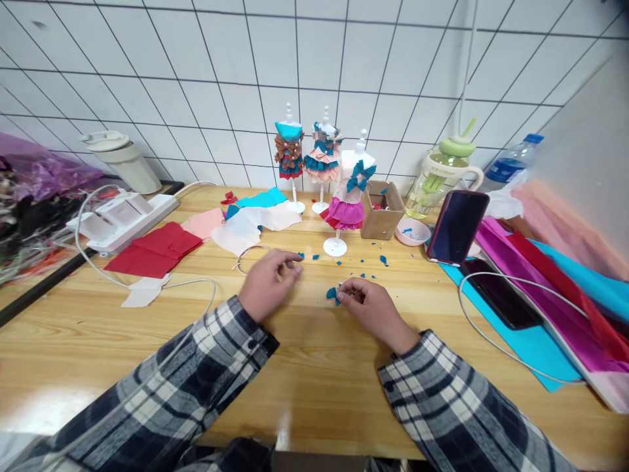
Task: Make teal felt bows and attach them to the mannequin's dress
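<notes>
My right hand (374, 307) is closed, thumb and fingers pinched on a teal paper scrap (332, 294) just above the wooden table. My left hand (269, 280) is held over the table with thumb and forefinger apart; a small teal scrap (301, 256) shows right at its fingertips. Whether they touch I cannot tell. Beyond my hands stands a small white dress form (336, 246) in a magenta ruffled skirt with teal bows. Several teal bits (384, 260) lie scattered around its base. A thin metal ring (240, 261) rests beside my left hand.
Two more dressed forms (288, 151) stand behind. At right are a cardboard box (382, 216), a pink bowl (411, 231), an upright phone (457, 226), another phone (501, 295), and coloured sheets (535, 357). Red cloth-like paper (154, 249) and a power strip (130, 223) lie left.
</notes>
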The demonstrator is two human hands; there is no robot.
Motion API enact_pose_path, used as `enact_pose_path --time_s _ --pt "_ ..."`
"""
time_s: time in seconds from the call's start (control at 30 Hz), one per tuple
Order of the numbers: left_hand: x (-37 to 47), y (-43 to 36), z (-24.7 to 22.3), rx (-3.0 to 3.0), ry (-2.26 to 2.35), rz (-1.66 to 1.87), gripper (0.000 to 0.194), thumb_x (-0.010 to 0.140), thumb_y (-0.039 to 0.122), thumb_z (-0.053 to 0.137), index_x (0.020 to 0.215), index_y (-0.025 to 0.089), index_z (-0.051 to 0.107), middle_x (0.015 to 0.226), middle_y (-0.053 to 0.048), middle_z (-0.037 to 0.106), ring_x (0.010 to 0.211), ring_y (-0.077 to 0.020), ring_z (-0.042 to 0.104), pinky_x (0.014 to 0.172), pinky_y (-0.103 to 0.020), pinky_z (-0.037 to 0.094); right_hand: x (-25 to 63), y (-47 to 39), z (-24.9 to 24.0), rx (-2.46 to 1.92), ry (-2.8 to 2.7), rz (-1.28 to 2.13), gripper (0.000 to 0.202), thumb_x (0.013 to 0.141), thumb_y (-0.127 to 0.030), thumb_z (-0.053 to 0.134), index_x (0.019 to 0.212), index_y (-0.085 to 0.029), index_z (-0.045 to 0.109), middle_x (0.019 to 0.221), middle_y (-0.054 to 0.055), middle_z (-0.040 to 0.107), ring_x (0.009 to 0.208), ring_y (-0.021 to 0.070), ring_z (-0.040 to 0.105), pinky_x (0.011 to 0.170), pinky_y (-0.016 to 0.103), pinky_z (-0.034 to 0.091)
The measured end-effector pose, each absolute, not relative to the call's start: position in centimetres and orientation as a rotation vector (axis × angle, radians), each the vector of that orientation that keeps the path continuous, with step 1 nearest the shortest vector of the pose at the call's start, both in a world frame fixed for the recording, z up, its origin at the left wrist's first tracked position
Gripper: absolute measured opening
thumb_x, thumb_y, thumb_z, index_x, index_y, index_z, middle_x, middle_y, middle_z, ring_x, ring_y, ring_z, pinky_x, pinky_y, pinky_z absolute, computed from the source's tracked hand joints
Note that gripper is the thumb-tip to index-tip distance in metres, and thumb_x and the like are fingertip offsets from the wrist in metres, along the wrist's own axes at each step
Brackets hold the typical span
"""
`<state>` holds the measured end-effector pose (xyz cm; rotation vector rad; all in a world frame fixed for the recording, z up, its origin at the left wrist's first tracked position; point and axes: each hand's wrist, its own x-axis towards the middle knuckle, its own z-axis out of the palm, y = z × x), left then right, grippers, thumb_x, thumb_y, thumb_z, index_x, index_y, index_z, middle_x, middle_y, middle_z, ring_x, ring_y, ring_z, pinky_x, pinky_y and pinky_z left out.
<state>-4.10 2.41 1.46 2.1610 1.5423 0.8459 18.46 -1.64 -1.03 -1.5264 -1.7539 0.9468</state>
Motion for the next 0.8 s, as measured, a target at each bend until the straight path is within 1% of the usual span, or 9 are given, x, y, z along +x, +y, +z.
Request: enact_pose_path --time_s 0.1,0.2,0.27,0.37,0.43,0.5,0.63,0.73,0.8 --pt "-7.3 4.1 2.3 2.445 1.968 0.532 0.026 0.082 0.035 0.052 0.096 0.017 0.065 0.098 -0.011 0.062 0.096 -0.028 0.053 0.088 -0.043 0.04 18.3 -1.9 -0.8 -1.546 -1.977 0.847 0.013 0.08 -0.029 0.056 0.078 -0.023 0.067 0.073 -0.002 0.064 0.062 0.0116 0.05 0.057 0.024 0.035" --pt "-9.1 4.8 2.0 2.38 2.163 0.181 0.035 0.081 0.046 0.051 0.093 0.017 0.066 0.1 -0.014 0.063 0.098 -0.0347 0.052 0.082 -0.048 0.041 18.1 -2.1 -0.6 -1.559 -2.08 0.784 0.013 0.081 -0.028 0.056 0.078 -0.024 0.068 0.072 -0.002 0.064 0.064 0.0122 0.052 0.058 0.025 0.034" --pt "-9.3 5.0 1.5 2.342 2.187 0.064 0.036 0.081 0.049 0.049 0.092 0.018 0.065 0.101 -0.015 0.064 0.1 -0.0363 0.052 0.081 -0.05 0.04 18.1 -2.1 -0.7 -1.58 -2.085 0.759 0.011 0.081 -0.028 0.057 0.083 -0.025 0.068 0.072 -0.002 0.063 0.065 0.0125 0.053 0.059 0.025 0.035" --pt "-8.8 5.0 1.1 2.358 2.154 0.004 0.031 0.083 0.045 0.047 0.087 0.018 0.062 0.102 -0.015 0.065 0.101 -0.0362 0.053 0.082 -0.05 0.039 18.3 -2.0 -0.9 -1.598 -2.048 0.713 0.015 0.08 -0.027 0.058 0.093 -0.025 0.067 0.071 -0.003 0.062 0.066 0.0134 0.054 0.061 0.026 0.037" --pt "-8.3 4.9 1.1 2.331 2.118 0.05 0.028 0.085 0.041 0.044 0.086 0.017 0.059 0.097 -0.015 0.066 0.097 -0.0349 0.056 0.079 -0.047 0.04 18.3 -2.0 -0.9 -1.582 -2.002 0.655 0.019 0.08 -0.026 0.058 0.097 -0.024 0.066 0.072 -0.002 0.061 0.068 0.0142 0.055 0.064 0.027 0.039" --pt "-7.4 4.4 1.4 2.248 2.018 0.263 0.025 0.089 0.037 0.038 0.09 0.017 0.053 0.089 -0.013 0.067 0.087 -0.03 0.06 0.075 -0.041 0.042 18.3 -2.0 -0.7 -1.517 -1.937 0.598 0.02 0.081 -0.026 0.058 0.1 -0.023 0.065 0.075 -0.001 0.061 0.072 0.0147 0.056 0.068 0.028 0.041" --pt "-4.6 2.1 1.6 2.027 1.498 0.837 0.018 0.095 0.036 0.03 0.096 0.021 0.041 0.073 0.0 0.064 0.069 -0.0173 0.061 0.069 -0.029 0.043 18.0 -2.6 0.1 -1.324 -1.805 0.58 0.022 0.084 -0.032 0.056 0.101 -0.02 0.065 0.084 0.003 0.062 0.075 0.0152 0.056 0.069 0.028 0.043" --pt "-2.6 -0.2 1.5 2.043 1.297 0.912 0.016 0.095 0.033 0.031 0.097 0.021 0.04 0.066 0.003 0.057 0.06 -0.014 0.054 0.064 -0.026 0.041 17.5 -3.1 0.6 -1.189 -1.723 0.729 0.026 0.089 -0.037 0.049 0.1 -0.02 0.066 0.087 0.004 0.064 0.076 0.0151 0.058 0.067 0.027 0.044" --pt "-1.9 -1.3 1.5 2.141 1.232 0.924 0.013 0.095 0.03 0.033 0.099 0.021 0.041 0.069 0.003 0.059 0.064 -0.0142 0.055 0.069 -0.028 0.041 17.2 -3.4 0.7 -1.102 -1.656 0.866 0.03 0.092 -0.04 0.045 0.097 -0.02 0.067 0.089 0.005 0.066 0.08 0.0156 0.06 0.069 0.027 0.045"
